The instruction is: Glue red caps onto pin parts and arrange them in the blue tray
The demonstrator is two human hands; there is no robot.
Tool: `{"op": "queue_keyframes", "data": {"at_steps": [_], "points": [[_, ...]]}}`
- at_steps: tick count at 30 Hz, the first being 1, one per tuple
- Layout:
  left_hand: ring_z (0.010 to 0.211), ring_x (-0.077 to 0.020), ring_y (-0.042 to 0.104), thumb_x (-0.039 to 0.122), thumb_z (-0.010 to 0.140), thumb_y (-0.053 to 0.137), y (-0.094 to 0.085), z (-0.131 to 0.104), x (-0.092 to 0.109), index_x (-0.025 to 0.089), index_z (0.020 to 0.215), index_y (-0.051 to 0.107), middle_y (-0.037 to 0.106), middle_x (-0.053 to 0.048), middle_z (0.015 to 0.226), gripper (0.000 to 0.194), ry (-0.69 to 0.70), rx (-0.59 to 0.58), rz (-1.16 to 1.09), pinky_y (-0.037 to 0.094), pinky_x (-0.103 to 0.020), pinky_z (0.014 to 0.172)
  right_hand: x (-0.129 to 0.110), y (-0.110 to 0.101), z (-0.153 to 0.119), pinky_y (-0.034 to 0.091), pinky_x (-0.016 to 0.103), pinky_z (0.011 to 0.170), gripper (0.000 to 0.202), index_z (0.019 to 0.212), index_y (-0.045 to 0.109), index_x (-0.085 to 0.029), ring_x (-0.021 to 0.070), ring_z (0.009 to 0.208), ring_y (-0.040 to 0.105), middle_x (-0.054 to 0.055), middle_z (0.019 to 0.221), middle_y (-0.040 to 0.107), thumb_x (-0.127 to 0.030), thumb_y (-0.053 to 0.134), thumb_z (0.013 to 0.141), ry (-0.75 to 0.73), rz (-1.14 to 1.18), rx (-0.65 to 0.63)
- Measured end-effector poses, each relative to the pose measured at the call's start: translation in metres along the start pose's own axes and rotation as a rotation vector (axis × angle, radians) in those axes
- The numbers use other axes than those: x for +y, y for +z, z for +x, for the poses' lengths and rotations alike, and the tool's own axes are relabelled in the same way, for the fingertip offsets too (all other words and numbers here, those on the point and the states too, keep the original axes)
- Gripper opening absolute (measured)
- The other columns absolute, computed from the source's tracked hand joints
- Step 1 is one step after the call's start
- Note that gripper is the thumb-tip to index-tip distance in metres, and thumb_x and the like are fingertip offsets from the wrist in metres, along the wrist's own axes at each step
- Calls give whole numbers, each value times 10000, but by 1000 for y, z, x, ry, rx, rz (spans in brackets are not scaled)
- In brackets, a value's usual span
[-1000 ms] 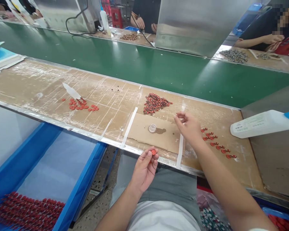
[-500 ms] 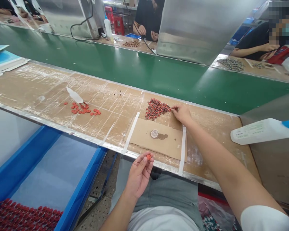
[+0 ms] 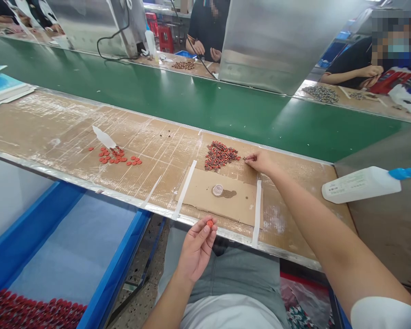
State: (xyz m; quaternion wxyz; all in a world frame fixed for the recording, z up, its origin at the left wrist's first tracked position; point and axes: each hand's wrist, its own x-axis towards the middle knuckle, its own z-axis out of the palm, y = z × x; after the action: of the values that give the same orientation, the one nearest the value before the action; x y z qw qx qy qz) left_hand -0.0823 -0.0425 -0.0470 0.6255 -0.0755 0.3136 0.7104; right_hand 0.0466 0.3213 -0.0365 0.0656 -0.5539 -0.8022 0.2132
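Between the thumb and fingertips of my left hand (image 3: pixel 199 244) is a small round red disc (image 3: pixel 210 224), held over the table's front edge. My right hand (image 3: pixel 260 163) pinches a small dark piece (image 3: pixel 245 158) just right of the pile of small red-and-black parts (image 3: pixel 219 155). Below that pile lies a cardboard sheet (image 3: pixel 202 194), taped down on both sides. A small clear cup (image 3: pixel 218 189) stands on it beside a dark wet stain. Loose red discs (image 3: pixel 116 157) lie farther left, near a white pointed strip (image 3: pixel 104 137).
A white bottle with a blue nozzle (image 3: pixel 363 185) lies tilted at the right. A green conveyor belt (image 3: pixel 178 100) runs behind the table. The blue-edged tray (image 3: pixel 68 237) at lower left holds rows of red pieces. Co-workers sit across the belt beside metal housings (image 3: pixel 260 45).
My right hand has drawn away from the pile's right edge, with a small piece in its fingertips. My left hand still holds the red disc. The view has shifted slightly.
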Motion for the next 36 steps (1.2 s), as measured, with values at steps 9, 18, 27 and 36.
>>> {"op": "queue_keyframes", "data": {"at_steps": [9,18,27,36], "points": [[890,-103,696,99,803,727,-1,-1,2,134,1054,717,716,-84,1072,253,4,-13,6,568,-170,858,-11,-13,-28,482,263,659,155,887,714,-181,140,667,610,40,798,722,-278,613,820,-139,45,-53],[888,-101,697,107,792,741,2,1,1,126,1048,718,715,-90,1089,257,-3,4,18,566,-164,856,-44,-17,-74,479,281,783,222,900,747,-213,182,821,628,69,933,693,-214,528,862,-588,-183,-137],[866,-102,702,105,782,748,4,-1,1,124,1037,718,721,-88,1063,257,-4,-2,13,570,-163,842,-40,1,-73,491,306,785,192,964,755,-241,203,842,670,50,940,741,-240,589,867,-643,-123,-130],[878,-104,707,110,788,744,0,1,-2,136,1045,712,721,-83,1068,261,-17,0,6,574,-166,844,-21,21,-87,539,314,774,190,914,763,-274,184,809,700,9,935,766,-405,644,843,-465,155,57]]}}
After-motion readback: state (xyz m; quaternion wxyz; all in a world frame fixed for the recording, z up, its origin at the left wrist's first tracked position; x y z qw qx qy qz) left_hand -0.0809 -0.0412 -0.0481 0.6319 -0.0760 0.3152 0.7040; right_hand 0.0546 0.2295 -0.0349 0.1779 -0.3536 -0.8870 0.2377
